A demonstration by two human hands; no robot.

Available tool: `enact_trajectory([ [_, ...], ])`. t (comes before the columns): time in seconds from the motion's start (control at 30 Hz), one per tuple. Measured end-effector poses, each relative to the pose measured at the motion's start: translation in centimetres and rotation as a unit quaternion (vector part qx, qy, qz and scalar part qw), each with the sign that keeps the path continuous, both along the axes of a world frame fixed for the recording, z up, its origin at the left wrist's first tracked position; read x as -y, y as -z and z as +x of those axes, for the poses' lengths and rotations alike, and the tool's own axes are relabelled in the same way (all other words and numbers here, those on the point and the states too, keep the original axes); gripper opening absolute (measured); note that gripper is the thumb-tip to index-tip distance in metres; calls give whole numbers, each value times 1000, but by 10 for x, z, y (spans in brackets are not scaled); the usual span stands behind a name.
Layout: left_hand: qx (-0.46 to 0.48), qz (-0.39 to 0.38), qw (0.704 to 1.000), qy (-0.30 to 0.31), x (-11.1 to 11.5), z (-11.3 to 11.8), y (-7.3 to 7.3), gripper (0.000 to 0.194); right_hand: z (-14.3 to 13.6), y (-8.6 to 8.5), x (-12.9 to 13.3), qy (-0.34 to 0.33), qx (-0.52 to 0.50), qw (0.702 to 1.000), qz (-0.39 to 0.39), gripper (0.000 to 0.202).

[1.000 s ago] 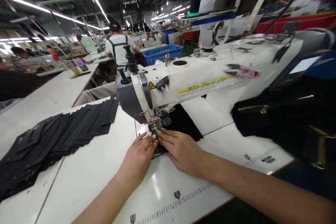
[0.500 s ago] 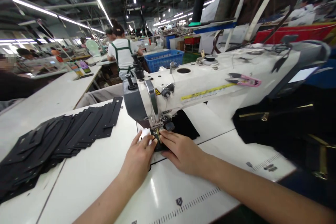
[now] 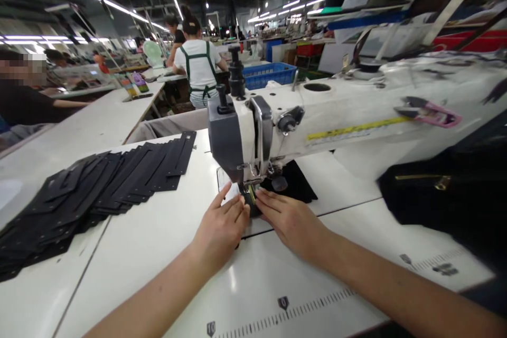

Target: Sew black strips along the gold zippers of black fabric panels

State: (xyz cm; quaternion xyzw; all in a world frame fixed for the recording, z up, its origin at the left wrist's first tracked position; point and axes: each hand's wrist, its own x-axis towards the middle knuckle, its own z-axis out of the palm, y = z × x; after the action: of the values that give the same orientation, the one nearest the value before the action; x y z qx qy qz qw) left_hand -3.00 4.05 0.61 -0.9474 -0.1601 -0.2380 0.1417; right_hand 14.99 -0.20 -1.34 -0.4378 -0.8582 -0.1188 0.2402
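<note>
A black fabric piece with a gold zipper [image 3: 252, 194] lies under the needle area of a white sewing machine [image 3: 348, 111]. My left hand [image 3: 222, 222] is at its left edge, the index finger reaching forward and the other fingers bent and pressed on the piece. From the other side, my right hand [image 3: 295, 224] holds the piece with its fingers close together; the thumb is mostly hidden. More black fabric [image 3: 295, 182] extends behind the needle. A small white piece [image 3: 232, 193] shows just beyond my left fingers.
Overlapping black strips [image 3: 103, 190] are heaped on the left of the white table [image 3: 158, 253]. Dark material with a gold zipper [image 3: 428, 185] lies at right. Pink-handled thread snips [image 3: 431, 112] rest on the machine arm. A blue basket [image 3: 269, 75] and a co-worker [image 3: 197, 60] are beyond.
The camera view has shifted, so the machine and both hands appear farther right. My hands stay beside the needle on the black fabric piece.
</note>
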Motion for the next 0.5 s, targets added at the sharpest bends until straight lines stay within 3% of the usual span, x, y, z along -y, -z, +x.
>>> enact_trajectory([
  [0.23, -7, -7, 1000, 1, -15, 1, 0, 31, 0, 0, -14, 3, -32, 999, 11, 29],
  [0.5, -7, -16, 1000, 3, -23, -2, 4, 29, 2, -1, -23, 9, -56, 997, -48, 24],
])
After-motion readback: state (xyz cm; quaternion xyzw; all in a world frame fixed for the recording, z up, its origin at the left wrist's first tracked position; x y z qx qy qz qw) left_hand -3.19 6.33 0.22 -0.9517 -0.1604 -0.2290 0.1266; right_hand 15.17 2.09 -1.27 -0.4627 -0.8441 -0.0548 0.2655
